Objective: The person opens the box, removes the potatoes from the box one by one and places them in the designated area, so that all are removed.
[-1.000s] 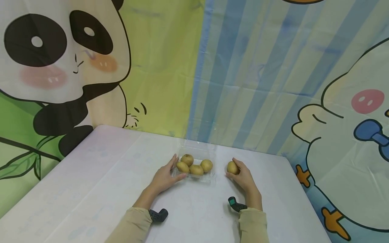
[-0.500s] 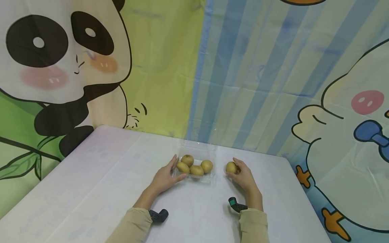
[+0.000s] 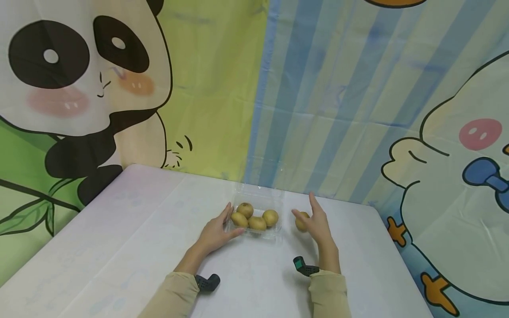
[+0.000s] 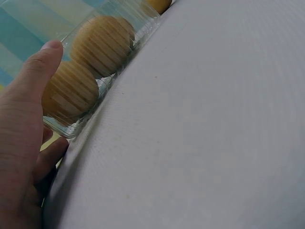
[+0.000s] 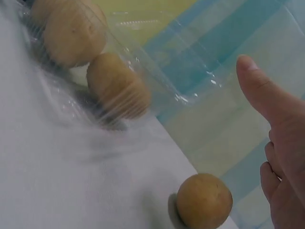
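Left hand (image 3: 214, 232) lies flat against the 9 o'clock wall of the clear tray (image 3: 260, 198), fingers straight, gripping nothing. Right hand (image 3: 316, 223) is spread open and empty, just beside the loose fruit (image 5: 204, 200) on the table (image 3: 119, 238) at the tray's 3 o'clock. Contact unclear from here. Risk: the round fruit rolls off, or a knuckle nudges it; a push skids the light tray.
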Available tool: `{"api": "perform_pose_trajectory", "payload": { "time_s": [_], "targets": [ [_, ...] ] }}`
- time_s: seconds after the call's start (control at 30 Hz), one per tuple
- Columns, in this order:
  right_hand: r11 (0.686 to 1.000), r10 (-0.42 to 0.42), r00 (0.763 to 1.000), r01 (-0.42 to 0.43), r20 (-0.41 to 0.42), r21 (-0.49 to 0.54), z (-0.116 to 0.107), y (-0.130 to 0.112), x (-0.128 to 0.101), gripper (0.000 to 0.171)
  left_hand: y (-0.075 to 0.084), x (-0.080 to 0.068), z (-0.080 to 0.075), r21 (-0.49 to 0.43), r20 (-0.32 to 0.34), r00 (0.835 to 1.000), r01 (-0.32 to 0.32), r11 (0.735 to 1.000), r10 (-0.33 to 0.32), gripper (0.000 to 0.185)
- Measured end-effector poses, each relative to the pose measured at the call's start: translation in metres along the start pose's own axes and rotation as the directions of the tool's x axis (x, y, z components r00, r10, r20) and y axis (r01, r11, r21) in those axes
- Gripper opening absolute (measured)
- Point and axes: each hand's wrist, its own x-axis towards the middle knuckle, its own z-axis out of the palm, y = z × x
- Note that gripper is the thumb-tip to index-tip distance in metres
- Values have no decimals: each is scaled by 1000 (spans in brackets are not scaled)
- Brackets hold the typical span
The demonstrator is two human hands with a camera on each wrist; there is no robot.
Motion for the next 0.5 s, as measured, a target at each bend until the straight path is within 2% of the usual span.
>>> {"api": "perform_pose_trajectory", "payload": {
  "time_s": [0.37, 0.5],
  "targets": [
    [997, -63, 997, 64, 39, -33, 22, -40, 0, 96, 3, -2, -2, 0, 6, 1000, 0, 1000, 0, 103],
    [990, -104, 994, 107, 40, -95, 31, -47, 0, 92, 5, -3, -4, -16, 9, 1000, -2, 1000, 2, 102]
  ]
}}
